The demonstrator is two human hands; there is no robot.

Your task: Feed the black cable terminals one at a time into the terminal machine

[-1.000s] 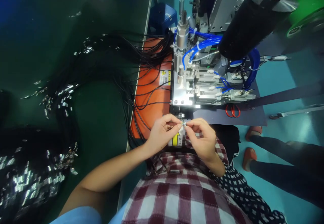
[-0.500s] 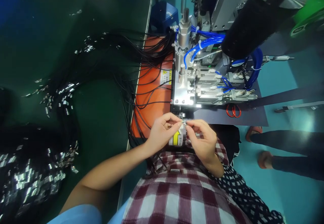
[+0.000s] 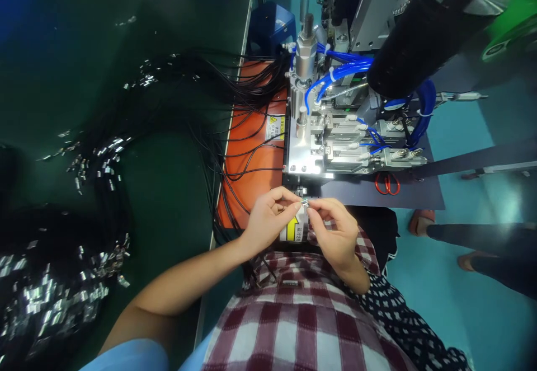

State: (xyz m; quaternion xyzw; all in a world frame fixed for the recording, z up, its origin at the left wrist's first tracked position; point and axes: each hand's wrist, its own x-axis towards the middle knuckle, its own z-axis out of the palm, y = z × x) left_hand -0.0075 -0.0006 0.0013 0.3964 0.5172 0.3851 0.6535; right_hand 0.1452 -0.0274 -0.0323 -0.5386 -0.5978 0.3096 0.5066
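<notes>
My left hand (image 3: 268, 220) pinches a small silvery cable end (image 3: 305, 201) between thumb and forefinger. Close against its other side, the thumb and forefinger of my right hand (image 3: 335, 230) are pinched on the same cable end, whose fine detail is too small to make out. Both hands are just above a white label with a yellow arrow (image 3: 292, 229), at the near edge of the machine (image 3: 302, 158). Black cables (image 3: 243, 178) run over the orange plate (image 3: 262, 178) to the left of the machine.
Bundles of black cables with shiny metal ends (image 3: 62, 298) lie on the dark green table (image 3: 168, 203) at left. Red-handled scissors (image 3: 386, 183) lie right of my hands. Blue air tubes (image 3: 348, 69) cross the machine. A person's legs (image 3: 474, 239) are at right.
My hands keep nearly the same pinched position at the cable end. At right, one foot of the other person has shifted further right.
</notes>
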